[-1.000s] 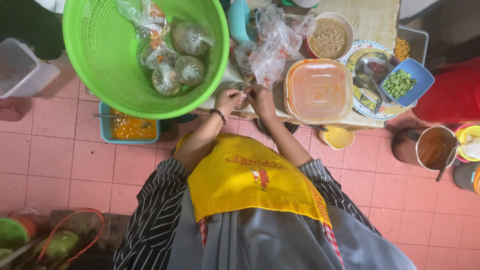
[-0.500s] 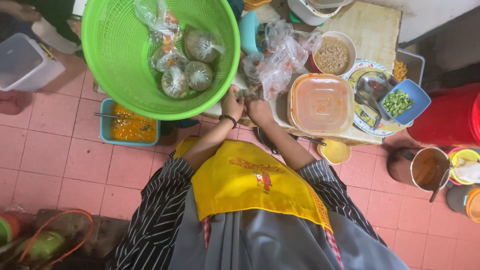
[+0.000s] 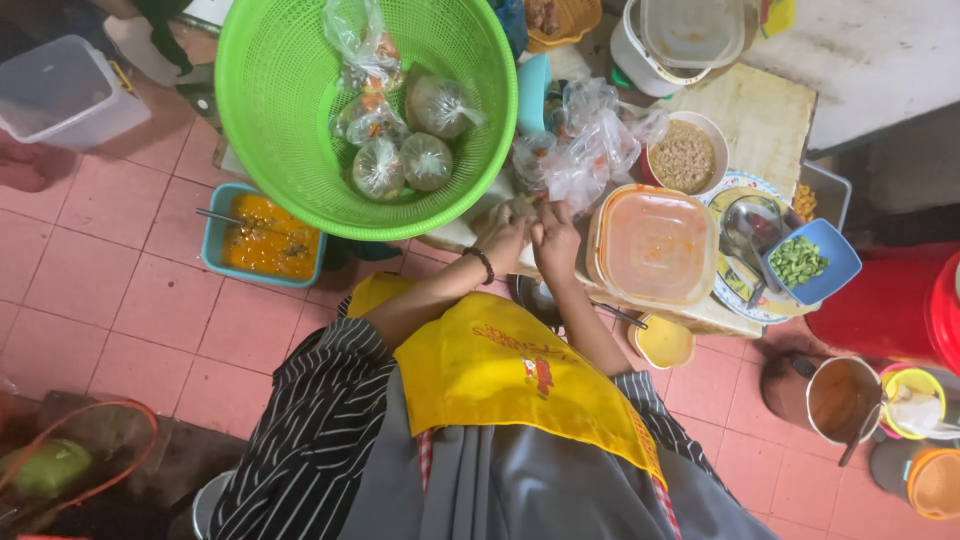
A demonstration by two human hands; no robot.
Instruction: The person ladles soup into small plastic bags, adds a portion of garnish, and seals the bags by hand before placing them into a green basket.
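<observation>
Pink floor tiles point(image 3: 100, 320) surround a crowded worktop point(image 3: 760, 120). Both hands, left hand point(image 3: 503, 232) and right hand point(image 3: 556, 238), are pinched together on a small plastic bag point(image 3: 520, 208), right beside the green basket point(image 3: 270, 120) of filled bags point(image 3: 400, 160) and an orange-stained container point(image 3: 652, 243).

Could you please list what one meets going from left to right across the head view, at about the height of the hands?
Teal tub of orange food → left hand → right hand → square orange-stained container → blue bowl of chopped greens.
</observation>
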